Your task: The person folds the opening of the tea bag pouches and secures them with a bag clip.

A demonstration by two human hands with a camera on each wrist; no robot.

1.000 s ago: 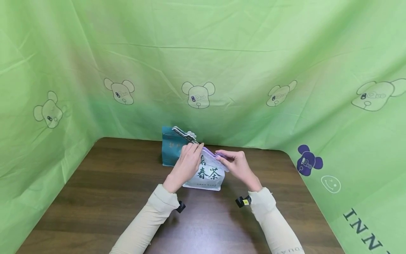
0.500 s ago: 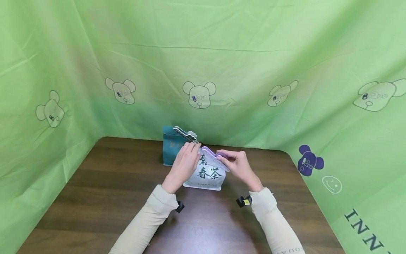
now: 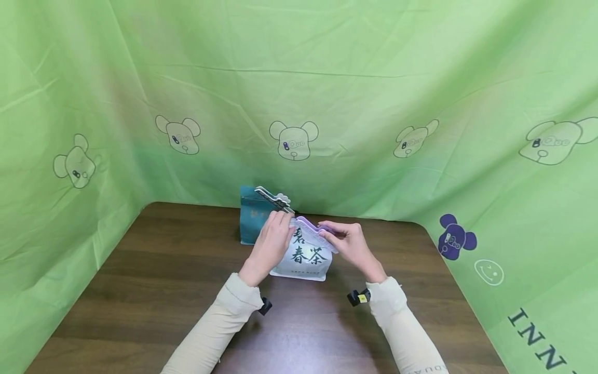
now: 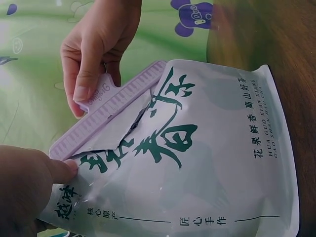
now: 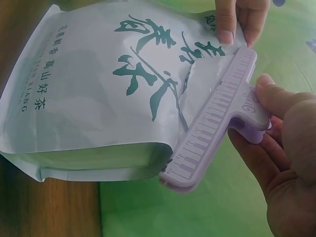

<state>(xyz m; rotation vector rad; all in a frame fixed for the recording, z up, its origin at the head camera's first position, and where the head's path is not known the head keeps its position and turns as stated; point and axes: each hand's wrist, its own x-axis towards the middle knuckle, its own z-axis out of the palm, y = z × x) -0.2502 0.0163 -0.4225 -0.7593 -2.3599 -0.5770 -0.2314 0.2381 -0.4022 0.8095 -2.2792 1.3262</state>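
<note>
A white tea bag [image 3: 303, 265] with green lettering stands on the table, its upper corner folded over at a slant. Across the fold lies a light purple bag clip [image 5: 210, 126] with a piano-key pattern, seen in both wrist views. My right hand [image 3: 352, 246] pinches the clip's handle tabs between thumb and fingers. At the bag's upper left corner, my left hand [image 3: 271, 241] pinches the film beside the clip's end, as the thumb [image 4: 64, 170] in the left wrist view shows. Whether the clip's jaws press fully on the film is hard to tell.
Behind the left hand stands a teal bag [image 3: 252, 223], partly hidden. A black-and-white clip [image 3: 271, 197] slants across its upper part. Brown wooden table [image 3: 163, 270] surrounds the bags, and a green printed curtain [image 3: 299, 93] hangs behind and at both sides.
My left fingertips have shifted slightly left and down along the bag's upper corner, uncovering a bit more of it. The right hand and the purple clip stay almost in place.
</note>
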